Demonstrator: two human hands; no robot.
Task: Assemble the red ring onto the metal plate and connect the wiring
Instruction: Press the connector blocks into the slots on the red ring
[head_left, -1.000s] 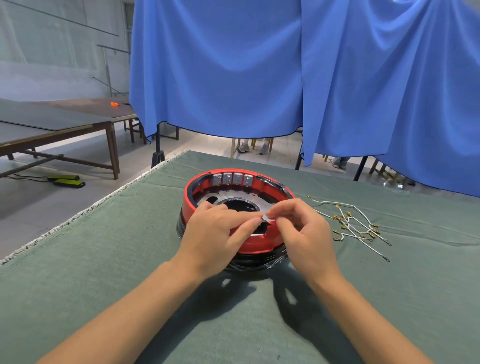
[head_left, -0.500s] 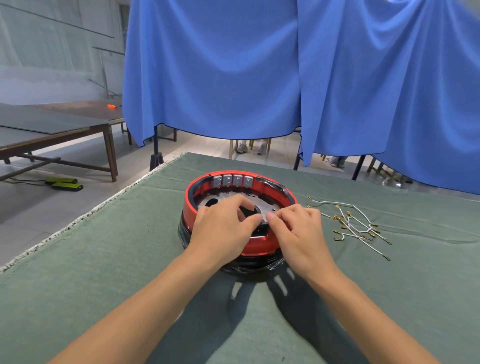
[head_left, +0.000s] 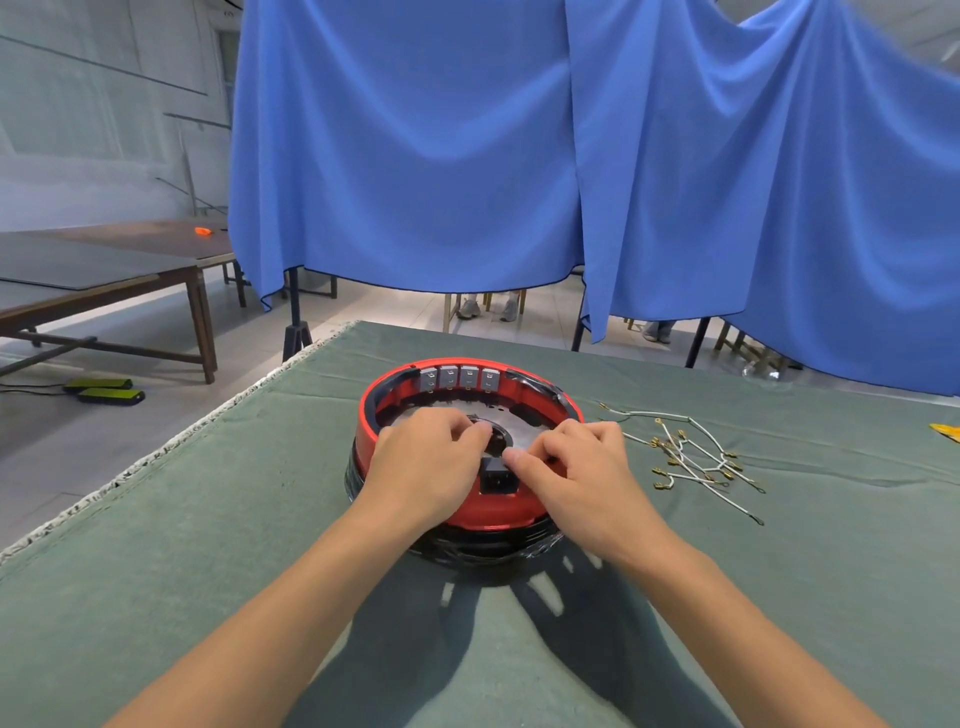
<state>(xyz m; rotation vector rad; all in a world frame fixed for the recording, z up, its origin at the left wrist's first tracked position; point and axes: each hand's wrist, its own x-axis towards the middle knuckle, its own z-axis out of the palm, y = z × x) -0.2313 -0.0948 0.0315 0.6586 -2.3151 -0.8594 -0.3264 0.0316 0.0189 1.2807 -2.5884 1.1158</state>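
The red ring (head_left: 470, 366) sits on a black film-wrapped base (head_left: 483, 551) in the middle of the green cloth. The metal plate (head_left: 511, 421) lies inside it, and several grey terminal blocks (head_left: 460, 378) line the far inner wall. My left hand (head_left: 426, 467) and my right hand (head_left: 576, 475) rest over the ring's near side with fingers curled down. Their fingertips nearly meet above a black socket (head_left: 496, 479) in the near wall. What lies under the fingers is hidden. A loose bundle of white wires with gold terminals (head_left: 691, 460) lies on the cloth right of the ring.
The green cloth table (head_left: 208, 545) has a white fringed edge on the left. A yellow item (head_left: 946, 431) shows at the far right edge. Blue curtains (head_left: 415, 156) hang behind the table. Wooden tables (head_left: 104, 270) stand at the left.
Both hands have lowered from above the ring's near rim down into the ring. The small grey piece pinched between the fingertips before is no longer visible.
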